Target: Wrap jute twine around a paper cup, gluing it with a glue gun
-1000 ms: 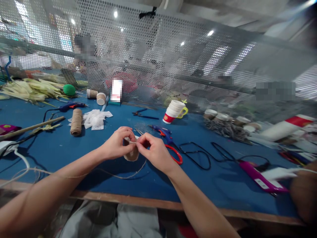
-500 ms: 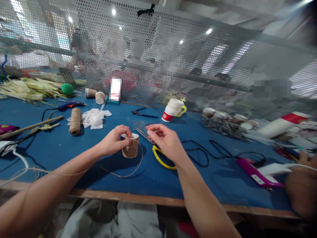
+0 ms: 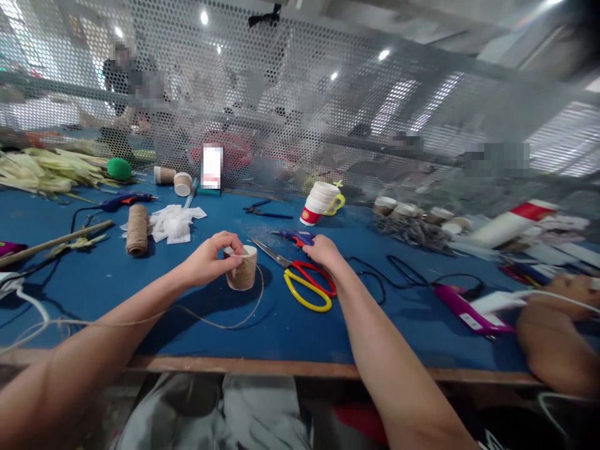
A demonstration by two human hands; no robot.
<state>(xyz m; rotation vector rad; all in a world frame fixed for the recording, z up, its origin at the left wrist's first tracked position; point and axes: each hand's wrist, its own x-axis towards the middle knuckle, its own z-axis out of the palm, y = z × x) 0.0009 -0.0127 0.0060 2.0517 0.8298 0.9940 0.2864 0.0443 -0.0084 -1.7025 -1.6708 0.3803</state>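
Observation:
My left hand (image 3: pixel 210 257) pinches the rim of a small twine-wrapped paper cup (image 3: pixel 242 269) that stands on the blue table (image 3: pixel 140 287). A loose strand of twine (image 3: pixel 220 322) trails from the cup across the table toward my left arm. My right hand (image 3: pixel 322 250) has reached past the cup and closes on the blue glue gun (image 3: pixel 295 236) behind it. Red and yellow scissors (image 3: pixel 304 284) lie just in front of that hand.
A twine spool (image 3: pixel 136 229), white gauze (image 3: pixel 174 222), pliers (image 3: pixel 262 209), stacked cups (image 3: pixel 321 203), black cable (image 3: pixel 398 275) and a pink tool (image 3: pixel 469 309) lie about. Another person's hand (image 3: pixel 557 337) works at the right. A perforated screen (image 3: pixel 328 106) closes the far side.
My right hand let go of the twine at the cup and moved forward and right to the glue gun. The left hand stays on the cup.

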